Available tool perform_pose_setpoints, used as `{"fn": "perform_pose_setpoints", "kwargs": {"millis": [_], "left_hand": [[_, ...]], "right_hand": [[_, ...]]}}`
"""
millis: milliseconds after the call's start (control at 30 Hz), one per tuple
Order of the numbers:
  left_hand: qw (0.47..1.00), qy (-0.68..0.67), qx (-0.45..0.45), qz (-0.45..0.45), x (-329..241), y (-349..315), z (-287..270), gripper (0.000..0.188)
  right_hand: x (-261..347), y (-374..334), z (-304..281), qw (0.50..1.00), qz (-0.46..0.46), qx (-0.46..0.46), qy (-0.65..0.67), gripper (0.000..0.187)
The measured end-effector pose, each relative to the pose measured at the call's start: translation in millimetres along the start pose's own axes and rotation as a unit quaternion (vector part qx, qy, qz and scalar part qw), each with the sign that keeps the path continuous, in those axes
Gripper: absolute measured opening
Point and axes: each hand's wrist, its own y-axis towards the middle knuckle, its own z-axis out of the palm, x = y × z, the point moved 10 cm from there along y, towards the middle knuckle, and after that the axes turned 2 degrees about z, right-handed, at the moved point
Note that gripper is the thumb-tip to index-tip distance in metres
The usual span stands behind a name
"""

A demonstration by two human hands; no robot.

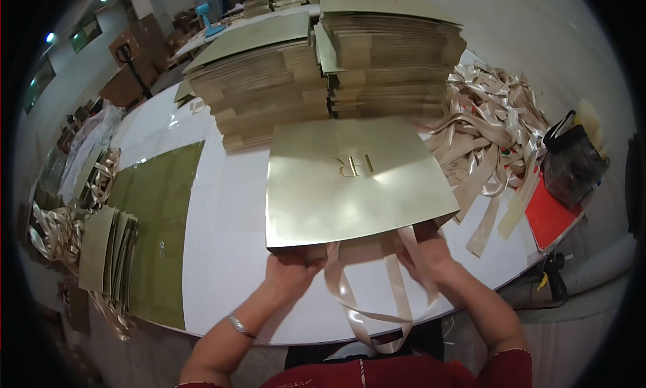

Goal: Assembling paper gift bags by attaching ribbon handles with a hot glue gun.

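Observation:
A pale gold paper bag (356,193) lies on the white table in front of me, its mouth toward me and a shiny monogram on its upper face. Two cream ribbon handles (346,297) hang from the mouth over the table's near edge. My left hand (291,272) grips the bag at the left end of its mouth, fingers partly hidden under the edge. At the right end, my right hand (428,255) holds the opening, its fingertips out of sight inside or behind the paper.
Two tall stacks of flat gold bags (269,82) stand behind the bag. Loose cream ribbons (494,129) heap at the right, near a dark container (572,162) and a red sheet (548,213). A glue gun (555,277) hangs by the right edge. Finished-looking bags (104,247) stand left, beside a green mat (158,233).

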Motion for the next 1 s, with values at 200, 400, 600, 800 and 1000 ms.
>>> {"fn": "perform_pose_setpoints", "kwargs": {"millis": [200,400,600,800,1000], "left_hand": [[0.898,-0.416,0.116,-0.085,-7,-36,23,0.022],[0.742,-0.600,-0.013,-0.299,102,-22,-23,0.043],[0.972,-0.099,-0.090,-0.195,100,-4,-5,0.056],[0.553,-0.703,-0.332,-0.299,111,-60,-21,0.053],[0.667,-0.522,-0.378,-0.373,130,-115,-35,0.032]], "right_hand": [[-26,-39,-14,0.938,0.128,-0.096,0.307,0.017],[-143,-36,8,0.583,0.461,-0.045,0.668,0.037],[-131,-2,92,0.798,0.439,0.065,0.408,0.038],[0,27,48,0.618,0.258,-0.100,0.736,0.036],[163,73,90,0.632,0.213,0.083,0.741,0.012]]}}
